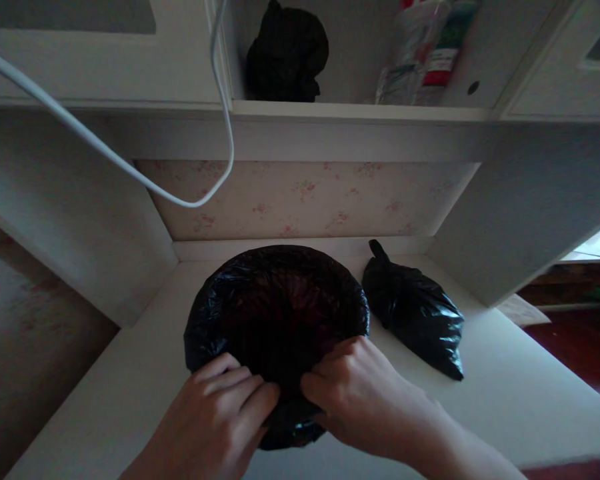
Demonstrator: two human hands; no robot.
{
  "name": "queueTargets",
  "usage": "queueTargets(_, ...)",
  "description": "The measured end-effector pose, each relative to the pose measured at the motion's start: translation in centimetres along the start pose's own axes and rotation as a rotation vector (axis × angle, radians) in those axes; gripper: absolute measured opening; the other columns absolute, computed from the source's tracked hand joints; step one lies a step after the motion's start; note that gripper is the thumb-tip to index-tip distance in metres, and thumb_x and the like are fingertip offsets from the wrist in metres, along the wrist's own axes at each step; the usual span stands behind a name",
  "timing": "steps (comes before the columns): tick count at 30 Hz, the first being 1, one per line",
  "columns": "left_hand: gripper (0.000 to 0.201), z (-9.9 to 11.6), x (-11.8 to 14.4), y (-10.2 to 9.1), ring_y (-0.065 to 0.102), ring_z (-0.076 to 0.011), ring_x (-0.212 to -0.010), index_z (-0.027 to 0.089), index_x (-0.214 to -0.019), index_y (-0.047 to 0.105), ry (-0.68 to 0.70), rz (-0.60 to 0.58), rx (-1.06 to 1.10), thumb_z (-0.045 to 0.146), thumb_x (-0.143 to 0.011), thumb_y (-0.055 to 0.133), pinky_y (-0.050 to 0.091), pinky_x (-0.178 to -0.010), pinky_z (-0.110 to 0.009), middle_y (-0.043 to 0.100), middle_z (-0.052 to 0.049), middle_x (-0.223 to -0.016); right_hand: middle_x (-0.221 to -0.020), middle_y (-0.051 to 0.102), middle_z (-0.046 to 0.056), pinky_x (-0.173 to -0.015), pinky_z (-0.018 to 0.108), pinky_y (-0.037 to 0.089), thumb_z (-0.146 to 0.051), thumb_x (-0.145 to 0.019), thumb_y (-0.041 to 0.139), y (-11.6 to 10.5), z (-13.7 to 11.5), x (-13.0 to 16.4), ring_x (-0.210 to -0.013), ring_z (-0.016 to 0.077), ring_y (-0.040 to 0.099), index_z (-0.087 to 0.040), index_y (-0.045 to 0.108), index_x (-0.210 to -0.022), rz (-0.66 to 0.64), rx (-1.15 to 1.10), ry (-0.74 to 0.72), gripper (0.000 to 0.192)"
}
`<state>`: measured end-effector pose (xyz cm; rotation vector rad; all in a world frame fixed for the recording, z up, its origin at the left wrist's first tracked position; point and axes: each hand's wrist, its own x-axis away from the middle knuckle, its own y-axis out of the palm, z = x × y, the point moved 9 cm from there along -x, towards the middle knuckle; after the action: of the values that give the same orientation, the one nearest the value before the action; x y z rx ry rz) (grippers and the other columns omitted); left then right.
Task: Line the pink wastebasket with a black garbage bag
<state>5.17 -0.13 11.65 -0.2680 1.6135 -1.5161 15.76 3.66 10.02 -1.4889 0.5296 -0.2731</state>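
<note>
A round bin lined with a black trash bag [280,267] stands on the white desk top, its mouth facing up toward me. The bag is folded outward over the rim, and the inside is dark. My left hand [225,407] grips the bag at the near-left rim, fingers curled over the edge. At the near-right rim my right hand [350,393] pinches the same bag. Both hands are close together, with the bag's front fold hanging below them. To the right of the bin lies a tied, filled black plastic bag [415,307], apart from both hands.
Above is an open shelf [360,112] holding a dark bundle [287,57] and plastic bottles [425,53]. A white cable [180,200] loops down at the upper left. Side panels [520,200] flank the white desk top [155,373]; floral wallpaper [305,200] is behind.
</note>
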Motion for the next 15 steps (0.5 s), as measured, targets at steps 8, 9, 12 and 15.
queueTargets(8,0.017,0.0,-0.2,-1.6,0.065,-0.0187,-0.062,0.025,-0.086,0.064,-0.002,0.031,0.014,0.032,-0.101,0.060,0.045,-0.058,-0.037,0.069,0.005,-0.073,-0.094,0.079,0.002,-0.085,0.036,0.054,-0.071,-0.087,0.071,-4.1,0.3,1.3,-0.086,0.0203,0.074,-0.021,0.072,-0.105,0.292,-0.240,-0.110,0.053)
queueTargets(9,0.022,0.1,-0.3,-2.1,0.067,-0.0184,-0.063,0.025,-0.088,0.065,-0.002,0.065,-0.003,0.040,-0.103,0.059,0.046,-0.060,-0.036,0.071,0.005,-0.074,-0.098,0.079,0.003,-0.093,0.037,0.053,-0.072,-0.087,0.070,-4.6,0.7,1.6,-0.089,0.0208,0.074,-0.019,0.072,-0.109,0.346,-0.241,-0.116,0.057)
queueTargets(12,0.034,0.9,-0.5,-3.7,0.075,-0.0196,-0.078,0.024,-0.099,0.072,0.004,0.210,-0.108,0.054,-0.102,0.057,0.052,-0.076,-0.036,0.080,0.002,-0.091,-0.089,0.078,0.005,-0.087,0.037,0.053,-0.072,-0.092,0.063,-4.3,1.6,2.1,-0.081,0.0202,0.072,-0.016,0.073,-0.106,0.423,-0.179,-0.133,0.059)
queueTargets(15,0.036,2.2,-1.0,-3.3,0.078,-0.0180,-0.082,0.021,-0.108,0.073,0.052,0.257,-0.151,0.053,-0.101,0.060,0.053,-0.080,-0.034,0.083,0.002,-0.098,-0.063,0.065,0.001,-0.057,0.036,0.041,-0.070,-0.102,0.046,-2.8,2.0,2.2,-0.058,0.0166,0.060,-0.018,0.068,-0.077,0.435,-0.086,-0.159,0.062)
